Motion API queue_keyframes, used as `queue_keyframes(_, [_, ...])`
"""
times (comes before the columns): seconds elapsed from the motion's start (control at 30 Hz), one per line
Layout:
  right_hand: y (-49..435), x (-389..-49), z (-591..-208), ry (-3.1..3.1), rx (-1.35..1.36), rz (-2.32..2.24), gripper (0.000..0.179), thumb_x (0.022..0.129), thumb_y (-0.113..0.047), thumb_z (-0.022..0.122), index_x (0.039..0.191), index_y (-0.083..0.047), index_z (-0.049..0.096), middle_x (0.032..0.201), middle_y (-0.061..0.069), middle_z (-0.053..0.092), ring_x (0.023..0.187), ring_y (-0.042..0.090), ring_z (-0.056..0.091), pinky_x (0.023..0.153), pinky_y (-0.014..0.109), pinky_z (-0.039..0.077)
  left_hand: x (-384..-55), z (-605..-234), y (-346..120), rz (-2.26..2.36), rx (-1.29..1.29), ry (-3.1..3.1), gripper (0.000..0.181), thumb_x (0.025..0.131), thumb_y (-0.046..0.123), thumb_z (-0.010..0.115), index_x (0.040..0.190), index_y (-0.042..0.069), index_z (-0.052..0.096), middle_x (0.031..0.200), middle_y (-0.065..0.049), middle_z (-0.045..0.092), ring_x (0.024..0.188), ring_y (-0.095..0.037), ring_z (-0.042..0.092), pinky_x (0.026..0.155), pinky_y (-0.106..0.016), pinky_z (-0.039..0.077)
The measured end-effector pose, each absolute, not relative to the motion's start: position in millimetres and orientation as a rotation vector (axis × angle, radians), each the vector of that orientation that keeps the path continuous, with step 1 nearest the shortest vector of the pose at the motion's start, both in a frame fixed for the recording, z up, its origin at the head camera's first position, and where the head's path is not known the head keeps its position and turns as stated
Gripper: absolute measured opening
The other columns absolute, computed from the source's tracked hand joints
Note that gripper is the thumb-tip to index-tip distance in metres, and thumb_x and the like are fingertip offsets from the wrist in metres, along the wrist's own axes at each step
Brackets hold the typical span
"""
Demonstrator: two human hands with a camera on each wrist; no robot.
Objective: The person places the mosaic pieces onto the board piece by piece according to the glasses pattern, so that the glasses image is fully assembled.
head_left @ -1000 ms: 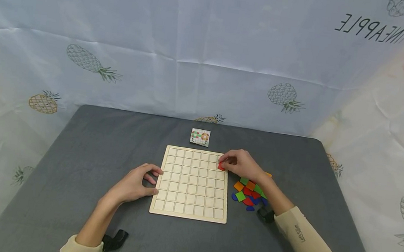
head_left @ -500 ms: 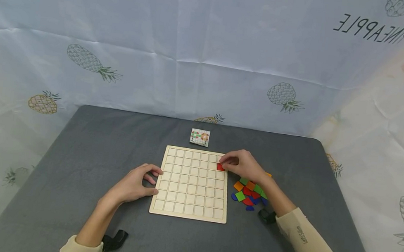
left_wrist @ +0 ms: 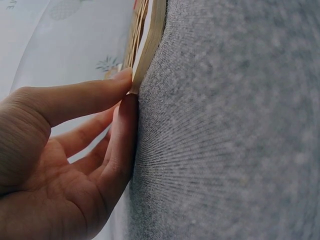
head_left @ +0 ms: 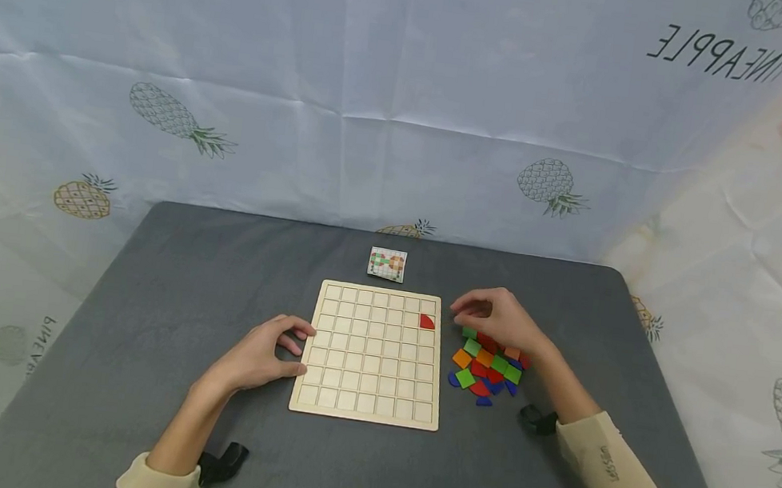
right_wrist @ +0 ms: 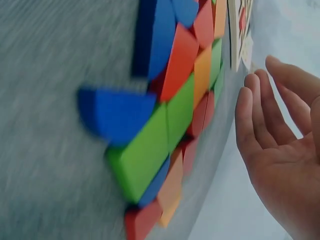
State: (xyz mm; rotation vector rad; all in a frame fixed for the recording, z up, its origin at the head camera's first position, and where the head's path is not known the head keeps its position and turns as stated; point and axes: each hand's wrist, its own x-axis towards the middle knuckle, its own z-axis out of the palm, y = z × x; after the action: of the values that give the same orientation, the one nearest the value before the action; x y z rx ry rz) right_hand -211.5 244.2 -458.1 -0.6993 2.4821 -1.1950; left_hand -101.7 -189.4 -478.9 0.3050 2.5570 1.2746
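My left hand [head_left: 268, 355] rests at the left edge of a pale wooden grid board [head_left: 364, 416]. Its thumb and fingertips touch that edge at separate spots, and in the left wrist view the thumb [left_wrist: 90, 97] lies against the board's side. One red quarter-round tile [head_left: 427, 322] sits in a cell near the board's upper right corner. Right of the board, my right hand [head_left: 494, 316] hovers over the far end of a pile of coloured tiles [head_left: 482, 361]. Nothing shows between its loosely bent fingers. In the right wrist view, the hand [right_wrist: 285, 135] is apart from the tiles.
A small printed card [head_left: 387, 264] with a coloured grid pattern lies behind the board. Grey cloth covers the table [head_left: 251, 260]. The pile mixes red, green, orange and blue pieces, with the forearm close to its right side. A pineapple-print curtain [head_left: 370, 169] hangs behind the table.
The red tile, earlier under my right fingers, now lies in its cell, let go. My right hand has moved right, off the board to above the pile. My left hand has stayed put.
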Motion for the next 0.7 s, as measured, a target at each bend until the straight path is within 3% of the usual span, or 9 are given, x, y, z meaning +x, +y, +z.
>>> queue_keyframes(0.4, [291,-207,-457,2.51,-0.68,-1.136,0.023,0.098,-0.011,0.081,0.119,-0.001,0.079,0.113,0.016,0.081,0.095,0.016,0.078,0.085,0.018,0.062,-103,-479,-190,1.279,0.315,2.548,0.051,0.087,0.006,0.089,0.134,0.008,0.068,0.129,-0.014,0.066,0.106,-0.022,0.071,0.089,-0.037,0.059])
queue_keyframes(0.7, [330,-200,-460,2.445,-0.671,-1.159,0.027,0.099,-0.004,0.078,0.124,0.004,0.076,0.115,0.024,0.079,0.093,0.023,0.08,0.081,0.022,0.063,-103,-479,-191,1.27,0.318,2.552,0.052,0.086,0.005,0.089,0.134,0.007,0.068,0.128,-0.014,0.066,0.105,-0.021,0.07,0.088,-0.037,0.059])
